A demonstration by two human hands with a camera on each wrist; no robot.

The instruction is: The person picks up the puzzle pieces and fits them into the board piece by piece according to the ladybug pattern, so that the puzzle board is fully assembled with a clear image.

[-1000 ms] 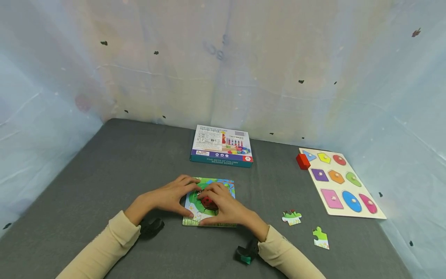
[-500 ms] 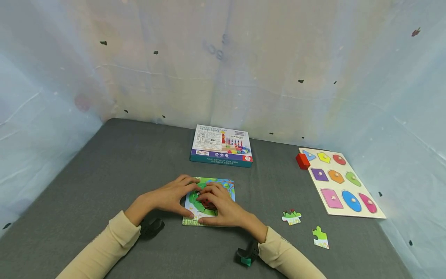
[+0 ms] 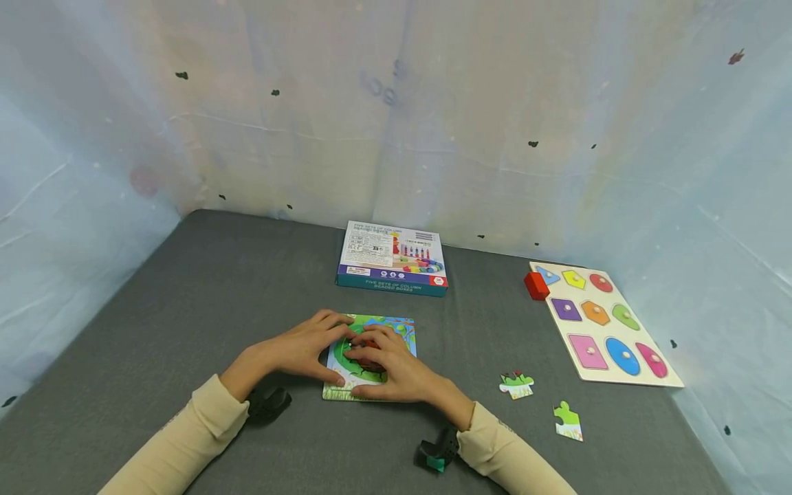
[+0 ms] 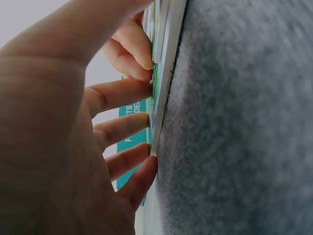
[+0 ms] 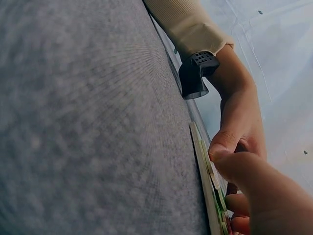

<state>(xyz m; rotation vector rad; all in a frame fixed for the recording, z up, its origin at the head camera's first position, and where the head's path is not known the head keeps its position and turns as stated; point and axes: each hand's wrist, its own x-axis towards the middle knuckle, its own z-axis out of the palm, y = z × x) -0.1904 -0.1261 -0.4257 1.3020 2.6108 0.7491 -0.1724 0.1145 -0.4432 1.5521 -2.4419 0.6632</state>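
Note:
A square jigsaw puzzle (image 3: 405,333) with a ladybug on a green leaf lies in the middle of the grey table. My left hand (image 3: 303,347) rests at its left side, fingers spread, fingertips touching the board's far left part and thumb near the front. My right hand (image 3: 399,368) lies over the ladybug (image 3: 371,367), its bent fingers touching the pieces and partly hiding them. In the right wrist view the left thumb (image 5: 222,149) rests on the board's edge. The left wrist view shows a slightly raised layer (image 4: 160,36) on the board.
Two loose jigsaw pieces, one (image 3: 516,385) nearer the puzzle and one (image 3: 568,421) farther right, lie on the table. A shape-peg board (image 3: 572,323) and a red block (image 3: 536,286) are at the right. A flat toy box (image 3: 392,258) stands behind the puzzle.
The fingers of my right hand have slid slightly left over the ladybug, covering more of it. My left hand holds its place on the board.

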